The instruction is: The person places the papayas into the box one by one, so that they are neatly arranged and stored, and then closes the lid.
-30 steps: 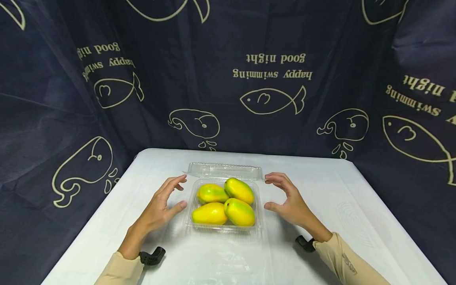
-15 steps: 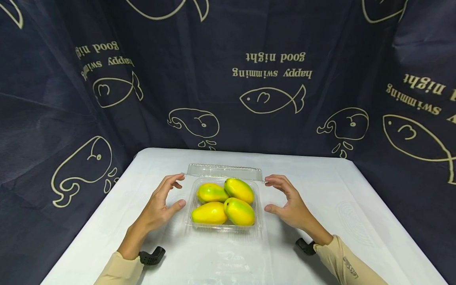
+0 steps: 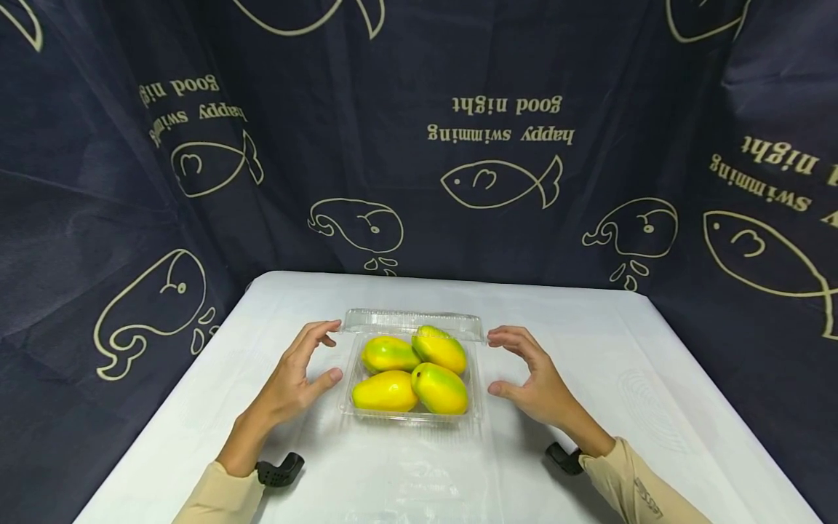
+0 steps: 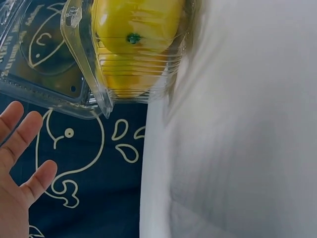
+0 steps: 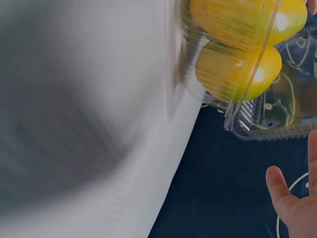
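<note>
A clear plastic clamshell box [image 3: 409,418] sits on the table with several yellow-green mangoes [image 3: 385,391] in its base. Its hinged lid [image 3: 412,320] stands raised at the far side, its lower edge overlapping the top of the rear right mango. My left hand [image 3: 288,382] is held at the box's left, fingers spread and thumb apart. On the other side, my right hand [image 3: 538,378] mirrors it. The fingertips of both hands are close to the lid's two ends; whether they touch it I cannot tell. Each wrist view shows the box side and the lid [image 4: 49,104] from low down.
A white cloth covers the table [image 3: 419,480]. Behind and beside it hangs a dark blue curtain [image 3: 419,240] with fish and whale drawings. Each wrist wears a black camera mount [image 3: 280,471].
The lid has swung forward over the back of the mangoes. My right hand has shifted slightly toward me, while the left hand has hardly moved. The box base and mangoes stay put.
</note>
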The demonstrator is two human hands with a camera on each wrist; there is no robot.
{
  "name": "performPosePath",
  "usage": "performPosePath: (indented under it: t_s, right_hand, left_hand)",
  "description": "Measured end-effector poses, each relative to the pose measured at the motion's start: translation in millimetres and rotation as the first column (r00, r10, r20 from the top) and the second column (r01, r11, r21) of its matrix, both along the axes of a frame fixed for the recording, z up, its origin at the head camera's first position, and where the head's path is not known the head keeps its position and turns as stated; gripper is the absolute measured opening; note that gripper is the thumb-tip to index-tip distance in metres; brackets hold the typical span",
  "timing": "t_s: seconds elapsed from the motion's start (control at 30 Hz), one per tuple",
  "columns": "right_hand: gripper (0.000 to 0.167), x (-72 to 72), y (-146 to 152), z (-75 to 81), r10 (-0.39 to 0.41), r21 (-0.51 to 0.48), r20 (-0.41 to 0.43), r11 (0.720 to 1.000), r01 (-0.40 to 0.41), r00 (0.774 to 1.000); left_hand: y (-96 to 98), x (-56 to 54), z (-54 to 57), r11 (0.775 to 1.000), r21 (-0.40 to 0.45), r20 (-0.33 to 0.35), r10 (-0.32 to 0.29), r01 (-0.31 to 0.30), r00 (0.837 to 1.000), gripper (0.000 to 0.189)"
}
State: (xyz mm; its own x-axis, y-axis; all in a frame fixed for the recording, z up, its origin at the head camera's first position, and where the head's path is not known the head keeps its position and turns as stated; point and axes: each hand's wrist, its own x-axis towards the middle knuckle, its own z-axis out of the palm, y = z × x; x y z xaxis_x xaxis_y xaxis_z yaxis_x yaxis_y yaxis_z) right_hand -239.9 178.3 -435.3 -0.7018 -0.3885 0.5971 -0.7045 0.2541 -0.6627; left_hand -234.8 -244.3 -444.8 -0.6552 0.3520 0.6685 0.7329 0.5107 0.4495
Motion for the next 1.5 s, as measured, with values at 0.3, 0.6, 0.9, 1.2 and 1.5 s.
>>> performPosePath:
  t_s: [0.3, 0.6, 0.9, 1.2, 1.5]
  right_hand:
    - [0.075, 6.5, 2.3, -3.3, -0.028, 0.035, 0.012, 0.999, 0.028, 1.000]
    - [0.070, 12.4, 5.8, -8.5, -0.029, 0.062, 0.016, 0.998, 0.028, 0.999]
    - [0.068, 18.0, 6.0, -15.3, -0.020, 0.082, 0.025, 0.996, 0.018, 0.999]
    - [0.061, 23.1, 4.4, -20.5, 0.012, 0.053, 0.033, 0.998, -0.014, 0.999]
    - [0.057, 24.3, 2.0, -29.3, 0.075, 0.024, -0.042, 0.997, -0.074, 0.996]
  left_hand:
    - [-0.4, 0.9, -1.6, 1.000, -0.006, -0.013, -0.003, 0.003, 1.000, 0.066]
    - [0.9, 4.3, -4.1, 1.000, 0.001, -0.015, -0.027, 0.027, 1.000, 0.064]
    - [-1.0, 7.8, -8.6, 0.999, -0.016, -0.014, -0.031, 0.031, 0.999, 0.056]
    - [-1.6, 12.8, -10.9, 0.999, -0.025, -0.010, -0.034, 0.034, 0.999, 0.048]
    - [-2.2, 20.3, -10.6, 0.998, -0.048, 0.081, -0.025, 0.029, 0.996, 0.046]
